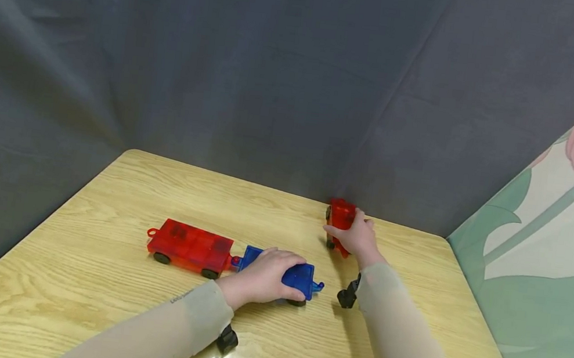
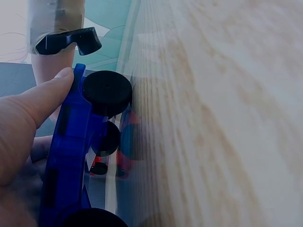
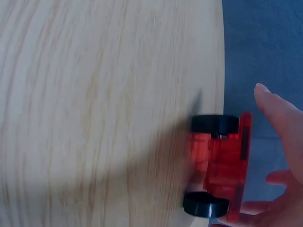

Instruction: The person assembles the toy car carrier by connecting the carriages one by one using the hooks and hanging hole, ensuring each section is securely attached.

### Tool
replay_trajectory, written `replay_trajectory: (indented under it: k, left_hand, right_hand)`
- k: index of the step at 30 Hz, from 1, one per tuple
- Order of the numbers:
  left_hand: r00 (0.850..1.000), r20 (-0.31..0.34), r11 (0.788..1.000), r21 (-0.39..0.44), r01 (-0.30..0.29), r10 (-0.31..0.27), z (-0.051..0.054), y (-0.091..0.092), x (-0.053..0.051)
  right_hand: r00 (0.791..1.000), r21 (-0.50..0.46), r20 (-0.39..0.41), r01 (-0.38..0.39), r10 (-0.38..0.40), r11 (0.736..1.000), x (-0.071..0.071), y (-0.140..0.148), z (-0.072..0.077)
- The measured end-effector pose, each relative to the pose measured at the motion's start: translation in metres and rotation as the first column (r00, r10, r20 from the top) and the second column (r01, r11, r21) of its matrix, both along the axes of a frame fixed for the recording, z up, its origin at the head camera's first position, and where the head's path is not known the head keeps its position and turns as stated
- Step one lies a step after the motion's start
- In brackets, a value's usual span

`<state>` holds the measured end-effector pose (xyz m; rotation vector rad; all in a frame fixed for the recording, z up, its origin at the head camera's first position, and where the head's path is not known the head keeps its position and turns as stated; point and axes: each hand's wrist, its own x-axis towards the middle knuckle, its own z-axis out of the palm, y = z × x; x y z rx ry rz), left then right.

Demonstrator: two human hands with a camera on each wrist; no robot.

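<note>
My left hand [image 1: 263,276] holds a translucent blue toy wagon [image 1: 300,276] with black wheels, reaching over it from above. In the left wrist view, the thumb presses along one edge of the blue wagon [image 2: 71,142], whose wheels are at the tabletop. A hook sticks out of its right end. At its left end it meets the coupling of a long red toy wagon [image 1: 191,245]. Farther back, my right hand [image 1: 360,236] is around a second red toy wagon [image 1: 341,214]. The right wrist view shows the thumb apart from this red wagon [image 3: 225,163], with fingers beside its far side.
The wood-grain table [image 1: 122,197] ends just behind the second red wagon. A dark grey curtain [image 1: 251,70] hangs along the back and left. On the right is a floral-patterned cloth [image 1: 546,259]. Black wrist cameras hang under both sleeves.
</note>
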<state>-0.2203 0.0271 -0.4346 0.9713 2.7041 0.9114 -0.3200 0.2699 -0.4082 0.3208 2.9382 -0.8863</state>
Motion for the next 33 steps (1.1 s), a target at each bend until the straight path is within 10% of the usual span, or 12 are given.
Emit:
replay_trajectory:
  k: [33]
  left_hand:
    - [0.999,-0.038,1.0,0.012,0.002,-0.001,-0.002,-0.001,0.0]
  right_hand:
    - [0.999,-0.135,-0.011,0.045,-0.047,0.99,0.003,-0.007,-0.003]
